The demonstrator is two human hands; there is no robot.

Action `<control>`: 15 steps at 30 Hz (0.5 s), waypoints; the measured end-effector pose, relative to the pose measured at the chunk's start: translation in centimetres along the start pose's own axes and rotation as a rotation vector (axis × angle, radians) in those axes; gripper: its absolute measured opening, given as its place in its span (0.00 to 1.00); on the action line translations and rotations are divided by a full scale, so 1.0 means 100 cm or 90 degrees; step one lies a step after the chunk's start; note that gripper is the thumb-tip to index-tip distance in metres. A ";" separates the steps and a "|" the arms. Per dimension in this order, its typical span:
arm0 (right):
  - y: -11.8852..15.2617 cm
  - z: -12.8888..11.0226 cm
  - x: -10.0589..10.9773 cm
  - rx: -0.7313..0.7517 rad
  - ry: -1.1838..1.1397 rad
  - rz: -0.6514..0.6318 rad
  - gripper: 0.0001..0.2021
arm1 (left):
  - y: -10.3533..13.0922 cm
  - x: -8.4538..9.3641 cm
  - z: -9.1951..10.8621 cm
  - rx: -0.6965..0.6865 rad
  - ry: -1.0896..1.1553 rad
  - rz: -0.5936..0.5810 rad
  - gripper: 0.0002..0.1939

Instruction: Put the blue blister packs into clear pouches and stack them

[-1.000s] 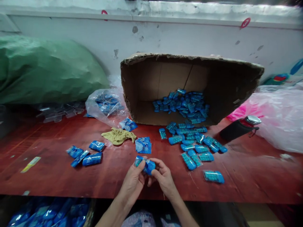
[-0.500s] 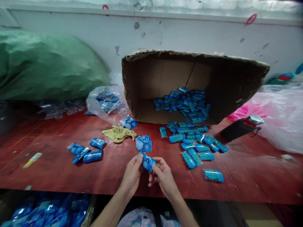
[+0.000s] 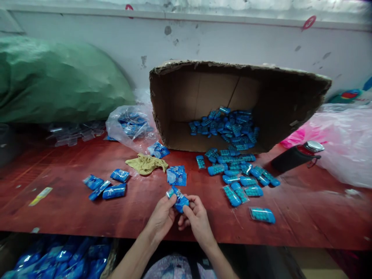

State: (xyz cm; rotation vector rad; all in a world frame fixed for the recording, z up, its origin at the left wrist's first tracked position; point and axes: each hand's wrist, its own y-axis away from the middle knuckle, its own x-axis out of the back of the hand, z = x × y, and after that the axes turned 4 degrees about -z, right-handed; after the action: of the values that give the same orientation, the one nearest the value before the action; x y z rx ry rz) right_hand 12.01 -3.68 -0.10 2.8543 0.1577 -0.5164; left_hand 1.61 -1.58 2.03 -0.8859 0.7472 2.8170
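Near the table's front edge, my left hand (image 3: 163, 213) and my right hand (image 3: 197, 217) pinch a blue printed wrapper (image 3: 180, 201) between thumbs and fingers. A clear shiny end shows at its left, by my left thumb; whatever is inside is hidden. Just beyond my hands lies a stack of blue printed cards (image 3: 176, 176). To their right are several small clear containers (image 3: 232, 194) with blue ends and turquoise pellets, one of them (image 3: 262, 215) lying apart. On the left rest several blue wrapped packets (image 3: 114, 191).
A cardboard box (image 3: 181, 139) lies on its side at the back, holding more pellet containers. A yellow-green cloth (image 3: 145, 164), a plastic bag (image 3: 116, 120) of blue wrappers and a black bottle (image 3: 290, 158) stand around. Below the front edge, left, is a box of blue packets (image 3: 62, 255).
The wrapper has turned in my fingers, and a clear shiny end now shows at its left. My right hand has shifted slightly left; the things on the table stay put.
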 end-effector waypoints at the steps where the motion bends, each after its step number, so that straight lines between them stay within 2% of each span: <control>1: 0.000 -0.001 0.001 -0.006 -0.007 -0.013 0.14 | 0.001 0.001 0.000 -0.007 -0.032 -0.008 0.12; 3: 0.000 -0.004 0.003 -0.010 -0.010 -0.026 0.15 | 0.003 0.007 0.005 -0.049 -0.159 0.013 0.15; 4: 0.000 -0.006 0.005 -0.008 -0.009 -0.023 0.16 | 0.002 0.012 0.011 -0.091 -0.257 0.048 0.17; 6: 0.000 -0.010 0.009 -0.001 -0.013 -0.005 0.16 | -0.007 0.025 0.028 -0.226 -0.496 0.164 0.22; 8: -0.001 -0.014 0.013 0.007 -0.025 0.015 0.16 | -0.028 0.041 0.049 -0.378 -0.745 0.296 0.28; 9: -0.002 -0.015 0.014 0.009 -0.031 0.022 0.17 | -0.041 0.049 0.059 -0.420 -0.851 0.371 0.31; 10: -0.003 -0.015 0.015 0.010 -0.036 0.024 0.17 | -0.056 0.058 0.067 -0.416 -0.944 0.425 0.33; 12: -0.005 -0.015 0.015 0.006 -0.044 0.026 0.17 | -0.085 0.074 0.078 -0.343 -1.067 0.484 0.31; 15: -0.006 -0.013 0.013 0.001 -0.055 0.028 0.17 | -0.107 0.091 0.081 -0.343 -1.087 0.476 0.23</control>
State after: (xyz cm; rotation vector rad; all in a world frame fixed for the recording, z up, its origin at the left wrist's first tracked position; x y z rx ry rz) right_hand 13.56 -2.72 0.52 2.8235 0.0799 -0.6297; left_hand -7.65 11.19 -1.86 2.0051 -0.0539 2.8114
